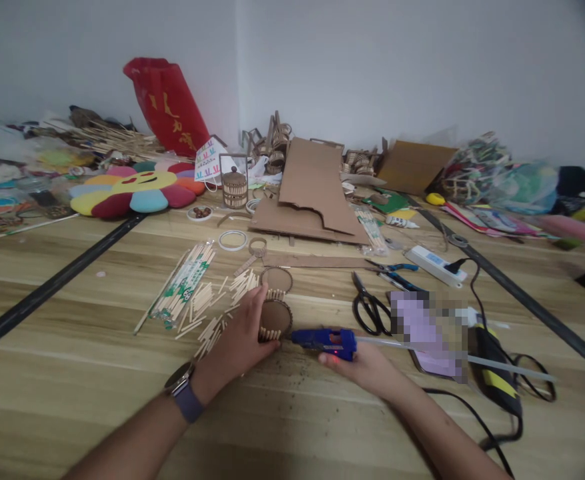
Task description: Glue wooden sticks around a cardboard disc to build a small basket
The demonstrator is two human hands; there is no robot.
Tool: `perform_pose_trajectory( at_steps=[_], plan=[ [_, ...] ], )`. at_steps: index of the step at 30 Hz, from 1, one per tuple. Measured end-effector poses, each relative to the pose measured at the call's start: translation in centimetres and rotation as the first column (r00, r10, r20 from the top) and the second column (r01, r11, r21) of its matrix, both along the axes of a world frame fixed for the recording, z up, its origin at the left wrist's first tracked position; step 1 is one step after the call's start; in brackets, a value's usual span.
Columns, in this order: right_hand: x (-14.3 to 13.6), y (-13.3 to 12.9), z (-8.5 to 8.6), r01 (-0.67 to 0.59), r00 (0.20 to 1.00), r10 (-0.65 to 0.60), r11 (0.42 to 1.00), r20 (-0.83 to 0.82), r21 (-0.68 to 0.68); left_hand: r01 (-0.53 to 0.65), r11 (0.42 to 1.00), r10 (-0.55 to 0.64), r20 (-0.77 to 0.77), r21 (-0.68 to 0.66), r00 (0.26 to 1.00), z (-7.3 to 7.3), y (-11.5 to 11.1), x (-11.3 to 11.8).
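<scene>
My left hand [245, 333], with a watch on its wrist, grips a small round cardboard piece [276, 315] edged with short wooden stick pieces. In my right hand [365, 363] is a blue hot glue gun [327, 341], with a small red light on and a long clear glue stick out of its back. The gun's nozzle points left, close to the round piece's near edge; whether it touches I cannot tell. Just beyond lies a second round cardboard piece [276, 281], also edged with sticks. Loose cut sticks [203, 303] lie left of my left hand.
Black scissors [371, 308], blue-handled pliers [397, 268], a power strip [436, 264] and a black-and-yellow tool [495, 370] with cords lie on the right. Packaged sticks [185, 283] lie left. Cardboard sheets [315, 187], a lidded stick bucket [235, 188] and a flower cushion [139, 189] are farther back.
</scene>
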State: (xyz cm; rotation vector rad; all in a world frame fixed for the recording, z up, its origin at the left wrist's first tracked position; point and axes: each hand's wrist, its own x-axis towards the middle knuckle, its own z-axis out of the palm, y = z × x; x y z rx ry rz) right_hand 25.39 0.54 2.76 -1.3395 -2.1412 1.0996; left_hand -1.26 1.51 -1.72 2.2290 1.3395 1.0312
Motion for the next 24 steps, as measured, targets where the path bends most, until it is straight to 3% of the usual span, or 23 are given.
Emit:
perform_pose_trajectory(
  at_steps=[11,24],
  plan=[
    [-0.3,-0.2,-0.4,0.018,0.997,-0.03,0.988,0.074,0.152,-0.012,1.0,0.013,-0.021,0.022,1.0,0.1,0.0,0.1],
    [-0.1,-0.3,-1.0,0.022,0.994,-0.039,0.985,0.098,0.174,-0.017,1.0,0.017,-0.004,0.021,1.0,0.0,0.0,0.2]
  ],
)
